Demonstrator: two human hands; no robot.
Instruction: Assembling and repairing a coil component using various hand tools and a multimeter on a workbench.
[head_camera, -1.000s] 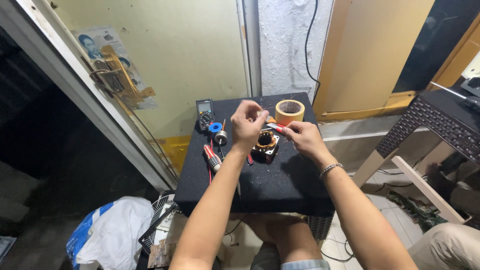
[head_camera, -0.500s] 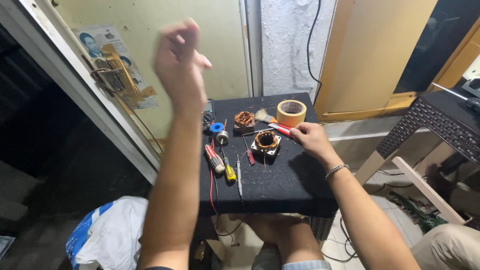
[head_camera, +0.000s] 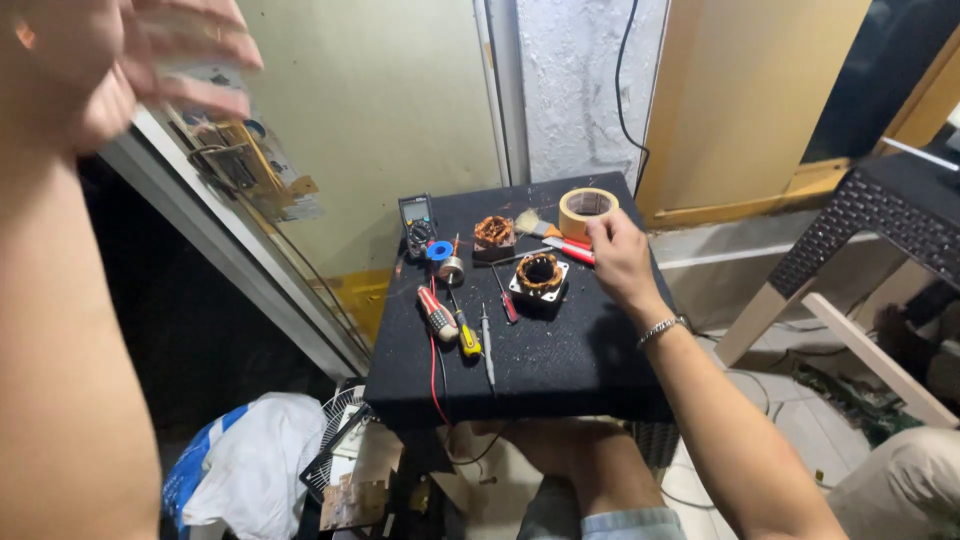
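A: What is close to us?
B: The left hand (head_camera: 120, 70), up high and blurry, fingers spread, holding nothing I can see.
A: And on the black table (head_camera: 560, 350)?
B: The right hand (head_camera: 618, 255) rests there. Its fingers touch a red-handled tool (head_camera: 568, 250), right beside the copper coil (head_camera: 541, 274); whether they grip it I cannot tell.
A: Farther back?
B: A roll of tape (head_camera: 586, 208).

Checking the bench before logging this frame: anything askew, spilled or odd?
Mostly tidy. Odd bits: the left hand is raised close to the camera, blurred, away from the black table. A red wire trails over the table's front edge. The right hand rests beside the red-handled tool.
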